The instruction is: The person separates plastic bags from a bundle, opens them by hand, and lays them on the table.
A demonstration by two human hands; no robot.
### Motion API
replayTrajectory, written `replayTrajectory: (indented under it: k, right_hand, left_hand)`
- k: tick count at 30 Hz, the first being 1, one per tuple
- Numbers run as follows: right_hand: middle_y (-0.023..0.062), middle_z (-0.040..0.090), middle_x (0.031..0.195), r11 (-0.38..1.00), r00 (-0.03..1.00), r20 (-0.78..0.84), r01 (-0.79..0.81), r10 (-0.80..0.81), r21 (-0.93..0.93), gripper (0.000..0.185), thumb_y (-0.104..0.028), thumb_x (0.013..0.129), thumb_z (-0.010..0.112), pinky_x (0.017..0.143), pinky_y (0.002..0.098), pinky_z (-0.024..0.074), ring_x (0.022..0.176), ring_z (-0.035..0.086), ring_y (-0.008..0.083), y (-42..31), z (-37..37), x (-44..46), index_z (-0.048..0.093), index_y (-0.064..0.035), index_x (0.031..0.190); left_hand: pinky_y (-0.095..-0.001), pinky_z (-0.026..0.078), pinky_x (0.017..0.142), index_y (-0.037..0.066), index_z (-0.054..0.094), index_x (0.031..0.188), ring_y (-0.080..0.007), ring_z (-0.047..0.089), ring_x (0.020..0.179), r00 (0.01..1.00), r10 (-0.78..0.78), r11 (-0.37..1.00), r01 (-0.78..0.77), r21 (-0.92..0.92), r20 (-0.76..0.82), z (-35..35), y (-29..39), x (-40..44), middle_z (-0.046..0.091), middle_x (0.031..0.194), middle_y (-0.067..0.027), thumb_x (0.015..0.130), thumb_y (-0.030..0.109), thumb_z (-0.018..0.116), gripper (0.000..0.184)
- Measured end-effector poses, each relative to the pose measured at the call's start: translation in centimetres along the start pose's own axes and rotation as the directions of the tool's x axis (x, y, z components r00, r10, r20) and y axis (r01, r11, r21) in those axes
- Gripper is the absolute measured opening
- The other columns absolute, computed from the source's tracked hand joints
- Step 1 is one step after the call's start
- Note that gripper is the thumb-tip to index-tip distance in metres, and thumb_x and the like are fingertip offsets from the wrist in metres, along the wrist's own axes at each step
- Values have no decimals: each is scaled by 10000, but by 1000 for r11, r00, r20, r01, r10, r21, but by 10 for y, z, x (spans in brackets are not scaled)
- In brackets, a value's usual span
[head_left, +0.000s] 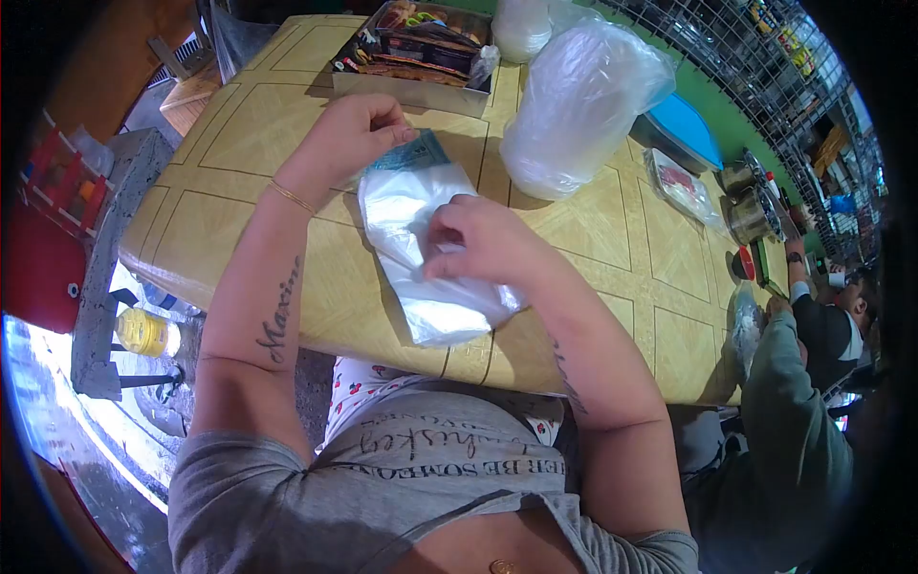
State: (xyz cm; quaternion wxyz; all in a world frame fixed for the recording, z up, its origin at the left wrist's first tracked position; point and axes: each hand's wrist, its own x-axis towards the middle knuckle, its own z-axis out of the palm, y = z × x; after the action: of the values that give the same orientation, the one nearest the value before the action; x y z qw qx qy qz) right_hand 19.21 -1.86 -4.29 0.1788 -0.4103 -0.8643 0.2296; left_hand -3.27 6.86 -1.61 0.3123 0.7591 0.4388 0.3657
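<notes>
A pack of white plastic bags (406, 206) with a teal printed top (426, 151) lies flat on the yellow table, close to my body. My left hand (356, 132) is at the pack's upper left, thumb and fingertips pinched together by the teal part. What is between those fingertips, if anything, is too small to make out. Over the middle of the pack rests my right hand (483, 239), its fingers curled and its thumb apart from them. It touches the plastic and partly covers it.
Beyond the pack stand a large plastic-wrapped bundle (579, 110) and a box of assorted items (411, 93). A blue-lidded container (693, 134), a clear package (681, 187) and metal pots (751, 215) line the right side. Another person's sleeve (794, 383) is at the right table edge.
</notes>
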Motion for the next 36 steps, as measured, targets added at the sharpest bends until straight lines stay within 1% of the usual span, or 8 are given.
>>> replayTrajectory:
  k: [7,9,14,17,21,22,25,36]
  right_hand:
    - [161,615,994,932,976,-213,-36,-45,-361,488,-370,602,823,811,467,494,996,586,364,-20,11,-5,656,-95,969]
    - [165,601,1020,950,991,-84,-120,100,-288,546,-381,602,820,825,473,494,1005,574,377,-15,15,-4,643,-79,1022]
    - [166,599,1042,975,995,-86,-59,41,-216,522,-415,606,839,834,466,492,986,596,336,-9,20,-4,681,-79,972]
    - [164,616,990,975,980,-128,168,-150,148,463,-420,664,816,800,433,496,947,613,295,0,30,1,680,-61,923]
    - [122,602,979,546,963,262,-249,56,800,399,-386,750,793,781,346,485,918,595,236,-19,-5,-1,659,-64,941]
    - [106,615,918,843,994,30,-105,106,527,353,-348,739,793,768,378,493,897,609,273,-17,-6,0,661,-82,930]
    - [95,622,869,998,996,-79,40,-44,-53,329,-314,710,791,755,418,497,870,622,304,-2,4,-11,663,-82,905]
    - [166,660,849,988,950,-270,-156,154,16,207,-285,775,667,733,482,506,831,645,370,16,28,8,664,-89,843]
  left_hand:
    - [-258,423,607,9,608,810,-69,504,686,996,44,993,-34,-114,81,13,12,-6,572,723,21,817,72,679,95]
    - [-235,432,630,25,603,785,-65,516,689,993,67,997,-62,-54,99,14,10,-2,573,724,21,819,42,658,67]
    - [-240,450,620,4,612,807,-71,539,680,989,24,997,-12,-78,144,18,-3,4,602,732,-1,799,-7,691,80]
    - [-241,456,615,3,620,813,-74,548,674,992,31,995,-18,-100,123,18,-5,4,611,732,-5,794,-14,704,87]
    - [-235,452,610,-2,624,822,-69,545,675,996,-8,995,16,-96,85,16,-8,5,613,732,-4,810,-10,697,74]
    - [-235,452,610,-3,626,823,-69,545,674,996,-12,996,20,-89,91,16,-7,6,614,731,-5,811,-8,697,72]
    - [-237,452,610,-3,631,825,-67,543,672,993,-8,997,18,-76,122,19,-7,7,616,725,-7,810,-3,699,69]
    - [-263,478,709,-1,653,863,-81,573,774,987,51,998,-45,-45,152,22,4,2,646,816,-14,830,49,673,63]
